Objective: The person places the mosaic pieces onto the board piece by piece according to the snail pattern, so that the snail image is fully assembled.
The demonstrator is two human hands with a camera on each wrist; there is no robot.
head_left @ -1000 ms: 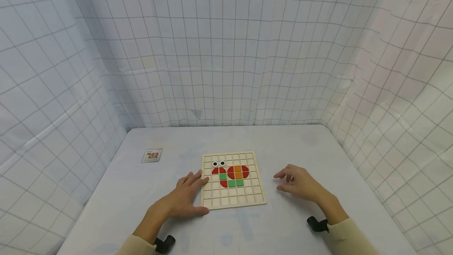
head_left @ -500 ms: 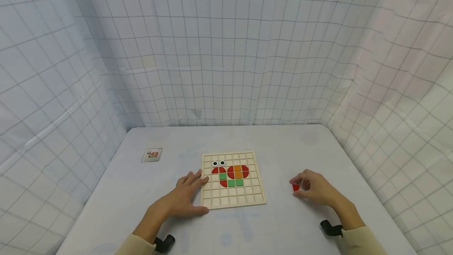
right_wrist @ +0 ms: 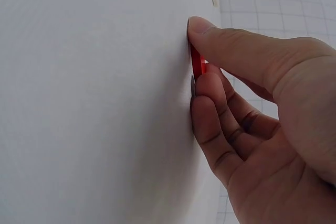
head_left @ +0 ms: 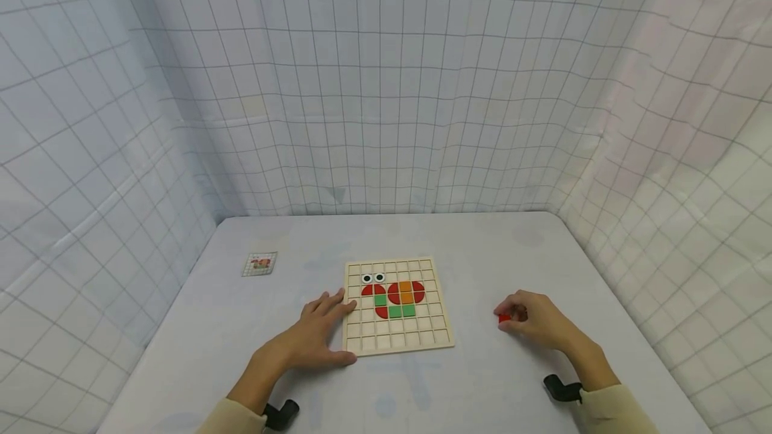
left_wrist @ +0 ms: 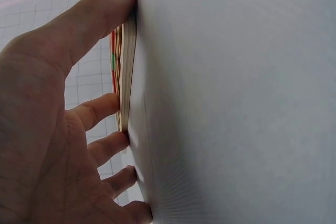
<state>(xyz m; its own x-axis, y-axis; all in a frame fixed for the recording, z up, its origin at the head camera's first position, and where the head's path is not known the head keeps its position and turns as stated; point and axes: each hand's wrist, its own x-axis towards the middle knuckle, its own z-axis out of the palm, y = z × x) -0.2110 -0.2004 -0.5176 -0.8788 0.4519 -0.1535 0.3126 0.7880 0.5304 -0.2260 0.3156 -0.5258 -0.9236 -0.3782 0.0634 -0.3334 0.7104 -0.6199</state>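
Observation:
In the head view a cream grid board [head_left: 422,337] lies on the table. Its cells bear red, green and orange tiles [head_left: 406,297] and two round eye pieces [head_left: 372,278]. My left hand [head_left: 310,340] rests spread at the board's left edge; in the left wrist view the thumb and fingertips touch the board's side [left_wrist: 127,61]. To the right of the board, my right hand [head_left: 535,317] pinches a small red tile [head_left: 504,318] low at the tabletop. The right wrist view has the red tile [right_wrist: 197,65] between thumb and fingers, its far part hidden.
A small picture card [head_left: 259,264] with a similar coloured pattern lies on the table at the back left. White grid-lined curtains [head_left: 386,119] enclose the table at the back and both sides. Black camera mounts [head_left: 562,388] sit at the wrists.
My right hand has moved right and slightly nearer the body, and its loose fingers have closed into a pinch on the red tile. The left hand and board stay put.

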